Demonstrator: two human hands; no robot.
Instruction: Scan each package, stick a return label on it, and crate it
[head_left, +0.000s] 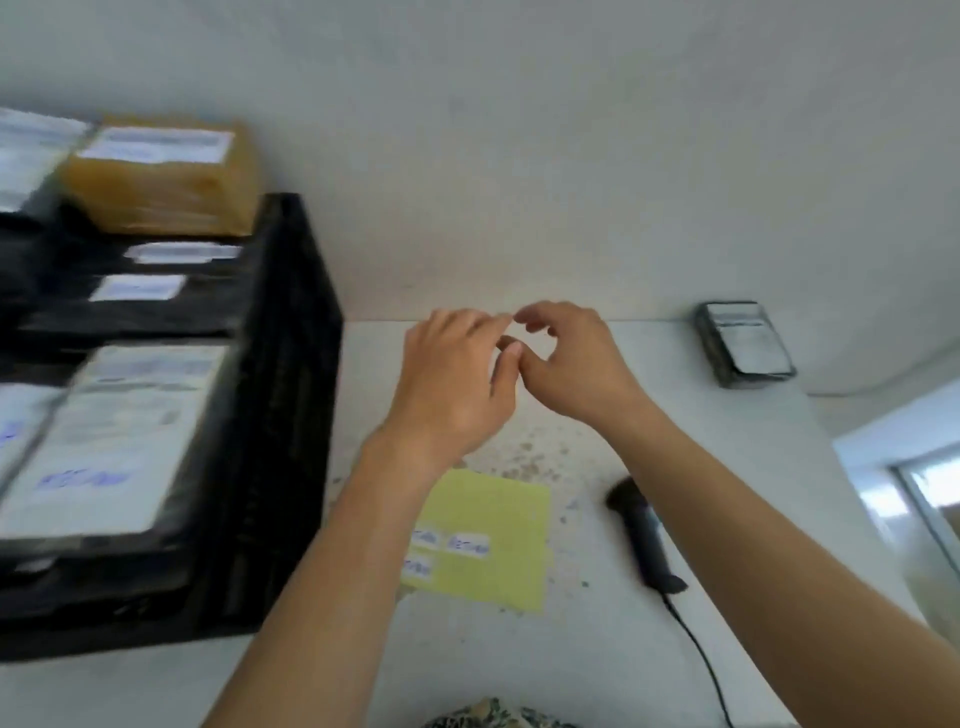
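Head view: two bare hands meet in the air over the white worktop (597, 649), fingertips touching.

Left hand (457, 384) and right hand (571, 358) both show a loosely curled grip; whether anything is pinched between them is too blurred to tell. Below them lies a yellow label sheet (498, 551) with a few white return labels (467, 544). A black scanner (644, 540) lies just right of the sheet, cable trailing. At left a black crate (291, 415) holds labelled packages (114, 436); one dark package (745, 343) sits well apart near the wall.
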